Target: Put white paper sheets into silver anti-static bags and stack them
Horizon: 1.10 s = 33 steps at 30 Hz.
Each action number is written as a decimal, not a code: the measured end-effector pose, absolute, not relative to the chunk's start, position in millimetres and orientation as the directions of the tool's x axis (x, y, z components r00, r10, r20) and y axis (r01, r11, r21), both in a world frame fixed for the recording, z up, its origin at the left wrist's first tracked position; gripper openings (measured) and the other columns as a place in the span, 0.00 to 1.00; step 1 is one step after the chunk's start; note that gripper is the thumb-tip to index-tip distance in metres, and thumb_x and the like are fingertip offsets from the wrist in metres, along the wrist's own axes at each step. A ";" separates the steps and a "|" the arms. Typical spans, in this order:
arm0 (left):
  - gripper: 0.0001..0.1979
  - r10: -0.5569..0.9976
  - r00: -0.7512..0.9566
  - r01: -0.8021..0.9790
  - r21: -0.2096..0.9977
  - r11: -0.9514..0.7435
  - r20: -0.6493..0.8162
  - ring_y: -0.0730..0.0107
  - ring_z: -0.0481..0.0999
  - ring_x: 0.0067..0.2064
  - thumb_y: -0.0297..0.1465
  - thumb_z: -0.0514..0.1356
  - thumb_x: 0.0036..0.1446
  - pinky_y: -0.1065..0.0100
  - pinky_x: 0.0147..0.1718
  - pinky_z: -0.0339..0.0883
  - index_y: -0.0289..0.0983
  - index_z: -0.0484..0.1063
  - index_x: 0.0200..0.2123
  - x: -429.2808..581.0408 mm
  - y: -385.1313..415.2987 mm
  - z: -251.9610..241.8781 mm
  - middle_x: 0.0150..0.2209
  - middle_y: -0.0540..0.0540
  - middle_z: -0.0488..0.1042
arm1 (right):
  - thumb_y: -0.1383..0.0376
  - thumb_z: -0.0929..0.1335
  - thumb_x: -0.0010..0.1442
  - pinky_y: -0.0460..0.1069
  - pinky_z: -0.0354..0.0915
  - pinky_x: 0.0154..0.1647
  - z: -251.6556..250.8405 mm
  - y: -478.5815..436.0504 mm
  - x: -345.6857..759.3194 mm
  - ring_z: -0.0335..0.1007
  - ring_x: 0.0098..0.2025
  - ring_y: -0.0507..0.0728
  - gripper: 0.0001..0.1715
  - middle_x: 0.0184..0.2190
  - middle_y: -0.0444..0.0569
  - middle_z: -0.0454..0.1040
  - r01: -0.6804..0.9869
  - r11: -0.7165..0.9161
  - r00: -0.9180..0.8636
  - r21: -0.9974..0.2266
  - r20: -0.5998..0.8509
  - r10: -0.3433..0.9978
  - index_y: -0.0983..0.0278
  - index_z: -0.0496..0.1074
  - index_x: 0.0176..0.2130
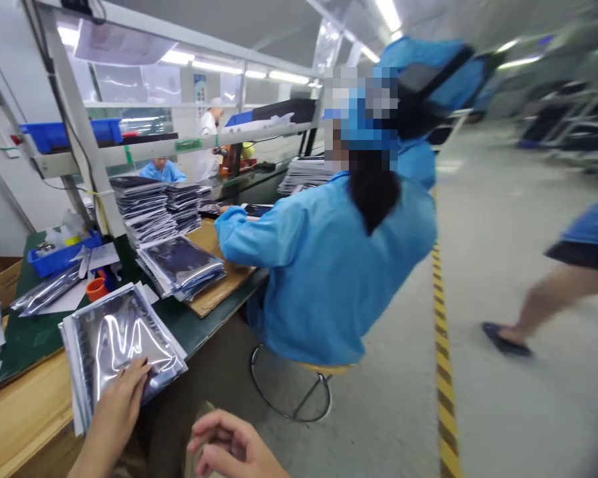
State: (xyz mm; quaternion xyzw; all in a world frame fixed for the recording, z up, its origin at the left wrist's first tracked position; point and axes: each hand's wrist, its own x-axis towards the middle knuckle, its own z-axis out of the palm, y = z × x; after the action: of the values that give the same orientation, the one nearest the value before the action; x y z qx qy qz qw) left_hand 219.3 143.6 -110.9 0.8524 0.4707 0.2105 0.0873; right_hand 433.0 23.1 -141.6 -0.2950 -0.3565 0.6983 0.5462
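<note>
Nearest the camera, the right hand (pixel 229 445) hangs below the bench edge with fingers curled loosely, holding nothing. Left hand (pixel 122 398) lies flat, fingers extended, on the near corner of a stack of silver bags (pixel 119 338) at the front edge of the workbench (pixel 24 405). Further along the bench, a co-worker in a blue coat (pixel 329 265) sits beside more bag stacks (pixel 152 209).

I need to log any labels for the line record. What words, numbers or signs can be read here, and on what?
No text can be read.
Sheet hung on the top rail: print blurred.
Small poster on the far wall: too small.
Green tag on the shelf rail: too small.
Silver bags under the left hand: no print visible.
</note>
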 end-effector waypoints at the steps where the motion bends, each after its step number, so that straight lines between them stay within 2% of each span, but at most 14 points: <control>1: 0.20 0.848 0.444 0.773 0.355 -0.526 0.290 0.55 0.70 0.56 0.41 0.49 0.63 0.52 0.58 0.61 0.40 0.74 0.48 216.4 145.6 -114.7 0.55 0.41 0.72 | 0.56 0.77 0.48 0.48 0.68 0.35 -128.5 30.7 437.9 0.76 0.30 0.51 0.21 0.35 0.51 0.81 -0.564 -0.117 -0.196 -0.818 -0.005 0.981 0.65 0.75 0.38; 4: 0.21 0.834 0.432 0.764 0.352 -0.540 0.342 0.53 0.70 0.57 0.44 0.55 0.58 0.52 0.58 0.61 0.42 0.73 0.51 210.3 146.3 -121.5 0.56 0.43 0.71 | 0.56 0.79 0.43 0.48 0.67 0.33 -101.3 59.3 445.5 0.75 0.28 0.51 0.23 0.31 0.49 0.80 -0.591 -0.074 -0.140 -0.803 0.011 0.990 0.67 0.76 0.35; 7: 0.19 0.831 0.416 0.738 0.398 -0.545 0.369 0.53 0.72 0.54 0.44 0.52 0.59 0.52 0.57 0.63 0.44 0.76 0.46 210.2 144.4 -117.9 0.52 0.46 0.74 | 0.57 0.80 0.39 0.48 0.66 0.35 -92.8 92.8 443.2 0.73 0.29 0.52 0.23 0.29 0.47 0.79 -0.611 -0.043 -0.069 -0.790 -0.001 0.998 0.67 0.76 0.33; 12: 0.19 0.912 0.133 0.772 0.537 -0.341 0.389 0.53 0.78 0.46 0.48 0.54 0.55 0.59 0.44 0.74 0.46 0.78 0.43 213.1 138.7 -82.6 0.43 0.49 0.80 | 0.60 0.79 0.39 0.48 0.65 0.42 -92.2 131.5 430.5 0.72 0.33 0.50 0.21 0.31 0.43 0.77 -0.667 -0.031 0.016 -0.744 -0.056 0.998 0.65 0.72 0.32; 16: 0.21 0.877 0.052 0.749 0.562 -0.350 0.477 0.53 0.77 0.48 0.50 0.56 0.53 0.60 0.47 0.72 0.46 0.78 0.41 211.2 135.9 -55.7 0.44 0.49 0.80 | 0.47 0.77 0.37 0.55 0.69 0.39 -84.1 144.4 414.7 0.75 0.31 0.55 0.35 0.31 0.47 0.76 -0.691 -0.253 -0.253 -0.677 -0.101 0.962 0.66 0.69 0.37; 19: 0.22 0.878 0.183 0.713 0.555 -0.429 0.443 0.53 0.78 0.46 0.52 0.57 0.51 0.60 0.49 0.71 0.45 0.79 0.40 209.0 135.8 -54.5 0.43 0.49 0.80 | 0.38 0.75 0.31 0.58 0.72 0.34 -81.3 152.4 399.4 0.76 0.30 0.58 0.45 0.31 0.49 0.77 -0.642 -0.411 -0.466 -0.647 -0.095 0.879 0.67 0.70 0.38; 20: 0.23 0.884 0.247 0.709 0.548 -0.443 0.396 0.53 0.78 0.46 0.53 0.58 0.50 0.59 0.50 0.71 0.46 0.79 0.40 207.7 134.8 -56.8 0.44 0.49 0.80 | 0.41 0.77 0.29 0.57 0.73 0.33 -82.5 154.3 394.7 0.76 0.30 0.57 0.44 0.31 0.48 0.76 -0.626 -0.430 -0.500 -0.651 -0.087 0.861 0.67 0.71 0.38; 22: 0.24 0.895 0.355 0.711 0.543 -0.447 0.271 0.52 0.75 0.51 0.53 0.57 0.51 0.55 0.54 0.67 0.46 0.79 0.43 203.1 130.1 -62.0 0.47 0.49 0.78 | 0.54 0.82 0.23 0.53 0.73 0.32 -87.7 155.6 388.2 0.74 0.29 0.54 0.42 0.29 0.44 0.76 -0.608 -0.427 -0.522 -0.669 -0.069 0.850 0.67 0.72 0.37; 24: 0.25 0.917 0.346 0.718 0.573 -0.395 0.198 0.50 0.70 0.56 0.53 0.55 0.52 0.52 0.59 0.60 0.47 0.78 0.46 194.6 123.0 -63.8 0.50 0.50 0.76 | 0.66 0.83 0.18 0.50 0.71 0.32 -94.0 151.9 387.5 0.73 0.27 0.52 0.41 0.27 0.42 0.77 -0.601 -0.410 -0.523 -0.686 -0.051 0.851 0.66 0.72 0.36; 25: 0.26 0.942 0.272 0.726 0.600 -0.336 0.199 0.50 0.69 0.57 0.54 0.54 0.52 0.50 0.59 0.58 0.47 0.78 0.46 189.0 119.9 -62.9 0.50 0.50 0.76 | 0.68 0.83 0.18 0.49 0.71 0.32 -96.4 147.9 389.9 0.72 0.27 0.51 0.41 0.27 0.41 0.77 -0.602 -0.400 -0.521 -0.691 -0.040 0.853 0.66 0.72 0.36; 27: 0.27 0.964 -0.004 0.734 0.656 -0.178 0.266 0.49 0.70 0.57 0.54 0.51 0.54 0.49 0.59 0.58 0.45 0.77 0.46 176.9 118.2 -59.1 0.50 0.48 0.76 | 0.68 0.83 0.22 0.48 0.70 0.32 -98.3 136.0 400.0 0.72 0.26 0.51 0.38 0.26 0.40 0.76 -0.614 -0.372 -0.514 -0.697 -0.005 0.858 0.66 0.73 0.37; 29: 0.29 0.915 -0.252 0.727 0.686 -0.038 0.317 0.49 0.70 0.56 0.53 0.49 0.56 0.50 0.58 0.59 0.41 0.74 0.49 166.1 125.1 -57.4 0.52 0.44 0.75 | 0.67 0.82 0.27 0.49 0.70 0.34 -96.0 119.7 415.8 0.72 0.28 0.52 0.37 0.27 0.41 0.77 -0.631 -0.328 -0.498 -0.703 0.042 0.866 0.66 0.74 0.40; 31: 0.33 0.912 -0.281 0.758 0.652 0.020 0.298 0.47 0.66 0.59 0.51 0.48 0.57 0.50 0.59 0.58 0.35 0.68 0.56 159.3 139.5 -63.0 0.57 0.38 0.69 | 0.68 0.82 0.31 0.48 0.69 0.38 -91.3 100.5 434.9 0.73 0.32 0.52 0.39 0.33 0.44 0.79 -0.659 -0.258 -0.445 -0.706 0.090 0.891 0.66 0.73 0.45; 33: 0.39 0.955 -0.186 0.835 0.550 0.031 0.229 0.43 0.60 0.63 0.52 0.47 0.56 0.44 0.60 0.53 0.29 0.59 0.61 156.9 155.7 -76.4 0.62 0.31 0.61 | 0.68 0.81 0.34 0.47 0.67 0.41 -86.4 80.3 454.3 0.74 0.38 0.53 0.40 0.38 0.46 0.79 -0.687 -0.167 -0.358 -0.707 0.130 0.924 0.65 0.72 0.49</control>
State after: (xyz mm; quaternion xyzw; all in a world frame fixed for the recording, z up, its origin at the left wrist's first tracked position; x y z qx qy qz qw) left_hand 156.9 155.7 -76.4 0.6298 0.7107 0.2966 0.1017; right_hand 454.3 80.3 -86.4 -0.1682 -0.3523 0.7450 0.5408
